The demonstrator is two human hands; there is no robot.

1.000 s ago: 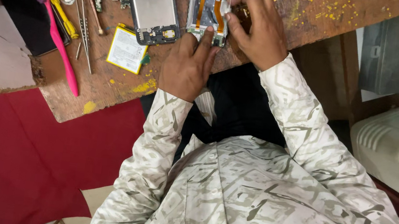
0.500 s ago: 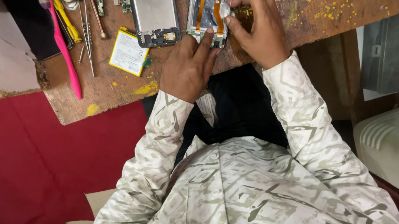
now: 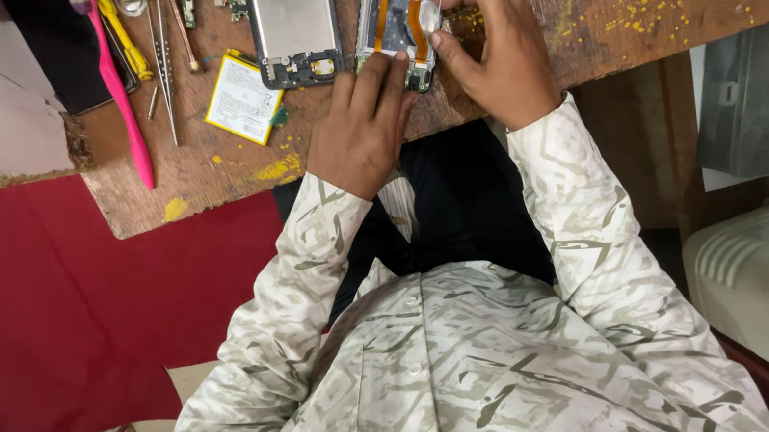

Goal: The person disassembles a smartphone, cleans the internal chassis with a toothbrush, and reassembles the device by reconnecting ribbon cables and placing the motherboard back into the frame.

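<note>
Worn wooden table (image 3: 209, 193) over red floor (image 3: 47, 300). Left hand (image 3: 361, 129) presses flat and right hand (image 3: 500, 53) pinches the opened phone frame (image 3: 399, 10), its top edge cut off.

— Any labels or screens on the bench (image 3: 211, 183)?

— One label: the battery (image 3: 243, 98), near the left end, has a white rectangular face with a yellow border and fine dark print.

— And the screens?

— A dark slab (image 3: 51, 43) by the left edge, possibly a screen; too shadowed to tell.
</note>
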